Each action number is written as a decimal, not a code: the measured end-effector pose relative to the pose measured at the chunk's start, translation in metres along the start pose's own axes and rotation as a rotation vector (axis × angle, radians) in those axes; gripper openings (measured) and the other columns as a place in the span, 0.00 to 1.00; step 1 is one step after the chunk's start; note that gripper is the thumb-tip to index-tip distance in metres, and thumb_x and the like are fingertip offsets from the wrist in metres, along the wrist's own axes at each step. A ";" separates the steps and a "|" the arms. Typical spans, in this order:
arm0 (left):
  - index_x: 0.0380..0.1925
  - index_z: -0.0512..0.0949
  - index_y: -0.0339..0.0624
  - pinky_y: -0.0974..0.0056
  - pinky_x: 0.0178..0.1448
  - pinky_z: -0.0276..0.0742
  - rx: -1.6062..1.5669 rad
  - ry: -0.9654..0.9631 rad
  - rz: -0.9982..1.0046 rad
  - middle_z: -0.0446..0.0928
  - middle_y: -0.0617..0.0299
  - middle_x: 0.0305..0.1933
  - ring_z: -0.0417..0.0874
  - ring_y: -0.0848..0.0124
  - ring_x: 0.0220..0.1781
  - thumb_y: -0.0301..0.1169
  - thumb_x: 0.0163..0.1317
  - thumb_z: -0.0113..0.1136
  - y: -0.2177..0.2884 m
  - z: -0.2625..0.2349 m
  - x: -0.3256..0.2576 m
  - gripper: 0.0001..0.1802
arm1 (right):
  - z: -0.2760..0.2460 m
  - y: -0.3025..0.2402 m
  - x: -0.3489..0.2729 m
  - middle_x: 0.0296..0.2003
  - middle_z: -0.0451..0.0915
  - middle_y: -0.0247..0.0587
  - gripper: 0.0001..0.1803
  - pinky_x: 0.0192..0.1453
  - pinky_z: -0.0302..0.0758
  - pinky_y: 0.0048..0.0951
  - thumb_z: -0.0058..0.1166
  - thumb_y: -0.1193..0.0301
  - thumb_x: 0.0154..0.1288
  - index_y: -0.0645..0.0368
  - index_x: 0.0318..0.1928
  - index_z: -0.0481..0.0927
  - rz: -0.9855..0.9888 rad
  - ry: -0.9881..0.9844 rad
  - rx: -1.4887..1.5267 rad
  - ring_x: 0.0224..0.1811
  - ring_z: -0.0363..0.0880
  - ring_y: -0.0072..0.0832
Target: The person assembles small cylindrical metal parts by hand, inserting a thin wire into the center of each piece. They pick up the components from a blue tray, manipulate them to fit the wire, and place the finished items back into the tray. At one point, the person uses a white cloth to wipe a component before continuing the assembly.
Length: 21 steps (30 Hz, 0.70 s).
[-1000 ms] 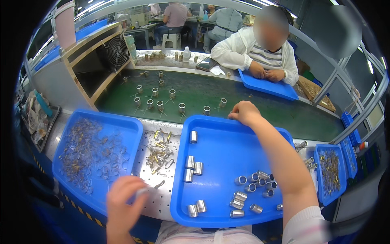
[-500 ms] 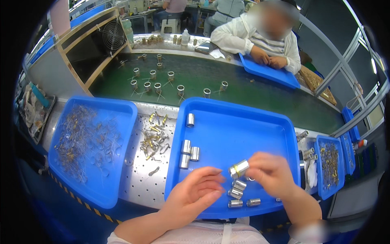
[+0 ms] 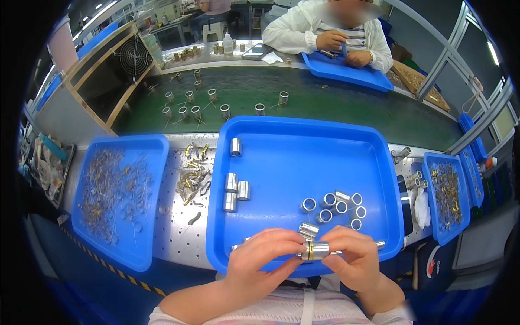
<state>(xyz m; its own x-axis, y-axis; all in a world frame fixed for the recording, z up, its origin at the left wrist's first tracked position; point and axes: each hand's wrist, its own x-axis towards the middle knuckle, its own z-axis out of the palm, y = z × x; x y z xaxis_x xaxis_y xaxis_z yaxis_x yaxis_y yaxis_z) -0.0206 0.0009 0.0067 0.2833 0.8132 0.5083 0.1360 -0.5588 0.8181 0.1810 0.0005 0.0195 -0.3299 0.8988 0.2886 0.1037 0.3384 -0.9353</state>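
Note:
Close to my body, over the near side of a large blue tray [image 3: 304, 124], I hold a short shiny metal sleeve [image 3: 319, 250] lying sideways, with a yellow band round its left part. My left hand [image 3: 265, 257] pinches the banded end between thumb and fingers. On the other end, the thumb and fingers of my right hand [image 3: 353, 259] are closed. Just beyond my fingertips lies another metal sleeve [image 3: 309, 230]. Several upright sleeves [image 3: 340, 207] stand farther right in the tray, and a small group of sleeves [image 3: 231, 181] sits at its left side. My hands partly hide those nearest me.
At the left is a blue tray [image 3: 162, 162] of thin wires; yellow-and-dark scraps [image 3: 190, 181] lie beside it. A green surface [image 3: 238, 81] beyond holds several sleeves with wires. A smaller tray [image 3: 460, 214] stands right. Across sits a co-worker [image 3: 330, 32].
My right hand has brought the banded sleeve nearer my body, and my left hand, apart from it before, now grips its other end. The view has shifted. Across, the co-worker's hands have moved apart.

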 end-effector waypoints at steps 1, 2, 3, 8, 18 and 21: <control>0.41 0.75 0.32 0.64 0.51 0.78 -0.025 -0.006 -0.026 0.74 0.50 0.47 0.80 0.65 0.46 0.13 0.43 0.68 0.000 0.001 -0.001 0.21 | 0.001 0.001 -0.002 0.33 0.80 0.44 0.08 0.37 0.73 0.27 0.64 0.79 0.51 0.65 0.33 0.80 0.001 0.015 0.001 0.34 0.78 0.31; 0.41 0.75 0.32 0.63 0.51 0.78 -0.049 -0.012 -0.052 0.74 0.51 0.48 0.79 0.64 0.46 0.13 0.43 0.68 -0.001 0.001 -0.002 0.22 | 0.002 0.002 -0.003 0.34 0.80 0.44 0.08 0.37 0.73 0.27 0.64 0.79 0.51 0.65 0.33 0.80 0.003 0.031 0.002 0.35 0.78 0.31; 0.43 0.74 0.32 0.64 0.52 0.78 -0.193 -0.003 -0.163 0.74 0.51 0.48 0.79 0.65 0.46 0.13 0.44 0.68 0.001 0.002 -0.002 0.23 | 0.004 0.003 -0.004 0.34 0.80 0.44 0.08 0.37 0.73 0.27 0.64 0.79 0.50 0.64 0.32 0.80 -0.005 0.046 -0.003 0.35 0.78 0.31; 0.48 0.70 0.31 0.64 0.54 0.76 -0.730 -0.030 -0.668 0.72 0.51 0.50 0.79 0.67 0.47 0.15 0.50 0.64 0.009 -0.002 -0.003 0.23 | 0.006 0.003 -0.006 0.35 0.79 0.44 0.09 0.37 0.73 0.27 0.65 0.80 0.48 0.64 0.32 0.80 -0.049 0.069 -0.059 0.35 0.77 0.32; 0.47 0.69 0.30 0.64 0.56 0.76 -0.653 -0.049 -0.523 0.71 0.52 0.49 0.78 0.67 0.50 0.15 0.55 0.59 0.004 -0.002 -0.009 0.19 | 0.015 0.002 -0.004 0.35 0.79 0.44 0.12 0.36 0.73 0.29 0.68 0.80 0.42 0.62 0.31 0.80 -0.207 0.081 -0.237 0.34 0.78 0.34; 0.47 0.69 0.31 0.65 0.56 0.76 -0.738 -0.021 -0.547 0.72 0.54 0.49 0.78 0.69 0.49 0.16 0.56 0.59 0.000 -0.001 -0.012 0.18 | 0.018 0.005 -0.004 0.35 0.79 0.45 0.12 0.36 0.73 0.29 0.68 0.80 0.42 0.62 0.30 0.80 -0.231 0.095 -0.246 0.34 0.78 0.35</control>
<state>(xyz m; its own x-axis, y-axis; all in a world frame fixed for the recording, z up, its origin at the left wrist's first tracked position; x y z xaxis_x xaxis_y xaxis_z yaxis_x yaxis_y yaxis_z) -0.0248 -0.0088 0.0010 0.3764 0.9265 0.0007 -0.3821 0.1546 0.9111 0.1661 -0.0062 0.0105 -0.2832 0.8089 0.5152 0.2635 0.5821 -0.7692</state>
